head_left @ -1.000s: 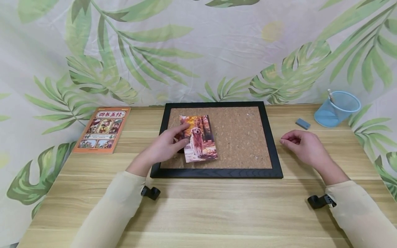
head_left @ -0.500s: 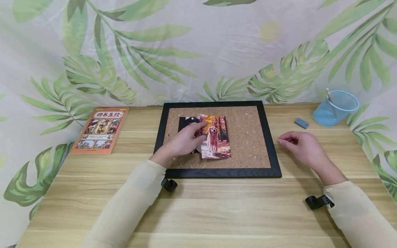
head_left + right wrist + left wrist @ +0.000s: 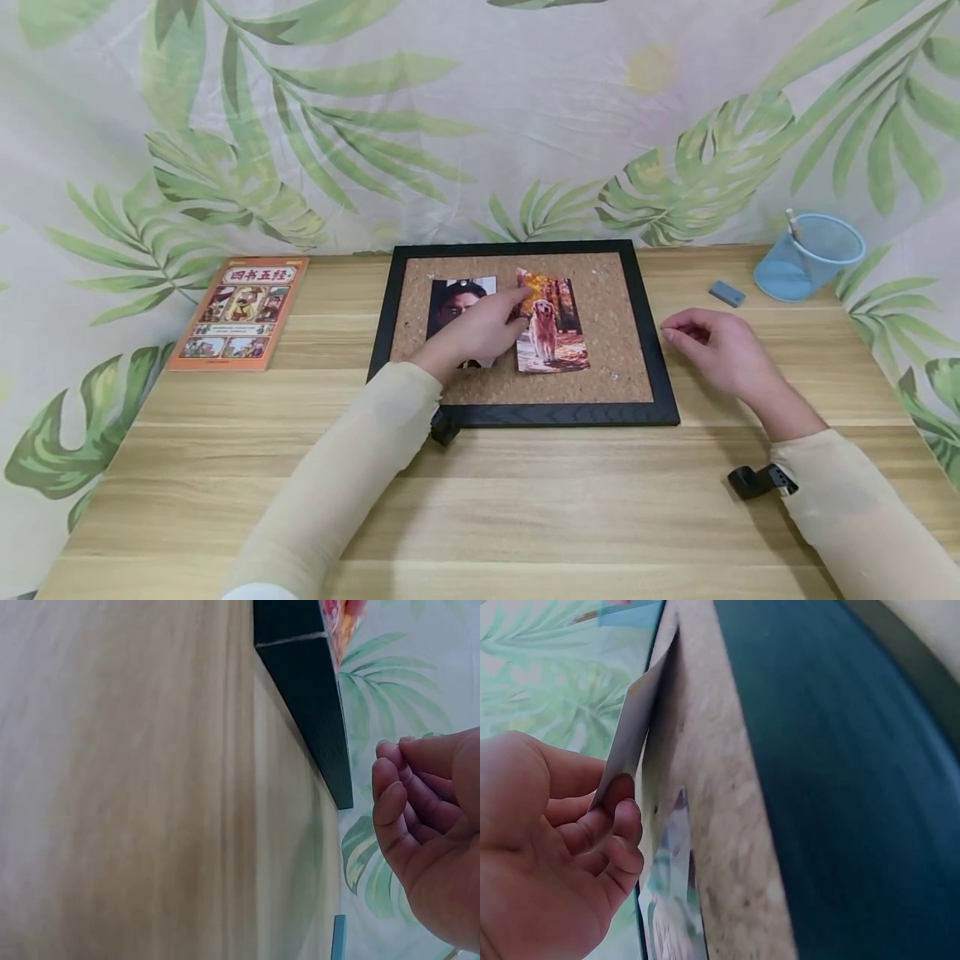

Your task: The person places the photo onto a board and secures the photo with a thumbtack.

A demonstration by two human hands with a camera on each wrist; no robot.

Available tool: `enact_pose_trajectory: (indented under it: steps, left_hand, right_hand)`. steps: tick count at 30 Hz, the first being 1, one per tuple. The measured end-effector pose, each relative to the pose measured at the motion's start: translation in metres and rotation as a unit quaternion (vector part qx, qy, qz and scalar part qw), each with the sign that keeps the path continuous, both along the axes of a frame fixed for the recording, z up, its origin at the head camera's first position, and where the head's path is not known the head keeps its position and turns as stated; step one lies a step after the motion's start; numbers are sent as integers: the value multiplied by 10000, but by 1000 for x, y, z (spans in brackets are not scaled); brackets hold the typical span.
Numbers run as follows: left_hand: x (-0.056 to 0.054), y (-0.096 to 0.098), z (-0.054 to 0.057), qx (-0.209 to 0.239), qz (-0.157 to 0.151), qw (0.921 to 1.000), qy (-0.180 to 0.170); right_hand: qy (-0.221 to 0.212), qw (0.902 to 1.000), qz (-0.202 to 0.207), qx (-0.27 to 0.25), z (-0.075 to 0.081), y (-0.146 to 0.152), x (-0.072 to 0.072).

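Observation:
My left hand (image 3: 480, 329) pinches the left edge of a photo of a golden retriever (image 3: 558, 329) over the middle of a cork board (image 3: 615, 333). In the left wrist view, the photo (image 3: 634, 724) is seen almost edge-on between thumb and fingers, its near part raised off the cork. A second photo, of a person (image 3: 453, 302), lies on the board's left half with a small pale pin (image 3: 462, 283) at its top; my left hand and wrist cover much of it. My right hand (image 3: 716, 350) hovers beside the board's right frame, thumb and index tips together, nothing visible between them.
Toward the back right stand a blue mesh pen cup (image 3: 810, 258) with a pencil-like stick and a blue-grey eraser-like block (image 3: 727, 292). An orange comic-style book (image 3: 240, 312) lies at the left. A leaf-patterned cloth (image 3: 420, 117) hangs behind the wooden table (image 3: 525, 508).
My left hand has carried the dog photo rightward from the board's left half to its middle, uncovering part of the person's photo. My right hand has hardly moved.

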State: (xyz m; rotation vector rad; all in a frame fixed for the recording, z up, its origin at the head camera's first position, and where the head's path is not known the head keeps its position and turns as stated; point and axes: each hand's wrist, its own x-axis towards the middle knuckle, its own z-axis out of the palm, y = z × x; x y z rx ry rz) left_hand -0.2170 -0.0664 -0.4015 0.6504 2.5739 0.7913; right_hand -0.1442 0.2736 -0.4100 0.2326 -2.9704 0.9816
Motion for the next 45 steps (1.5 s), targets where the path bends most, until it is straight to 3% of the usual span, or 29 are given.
enact_pose_trajectory:
  steps: [5, 13, 20, 28, 36, 45]
  left_hand:
    - [-3, 10, -3, -394, -217, 9989, 134]
    - [-5, 19, -5, -599, -240, 9979, 79]
    - [-7, 24, -8, -608, -284, 9977, 46]
    - [-11, 17, -9, -730, -183, 9971, 52]
    - [-13, 17, -9, -691, -159, 9975, -10]
    - [-13, 21, -8, -666, -308, 9973, 10]
  right_hand:
    - [4, 9993, 201, -311, 2, -8, -5]
    - [-701, 9932, 508, -781, 12, -34, -26]
    - [-1166, 9868, 632, -929, 11, -63, -56]
    - [-1500, 9731, 702, -1604, 2, -102, -99]
    - [-1522, 9752, 625, -1478, -5, -123, -123]
    - [-1949, 9715, 296, -1317, -2, -129, -136]
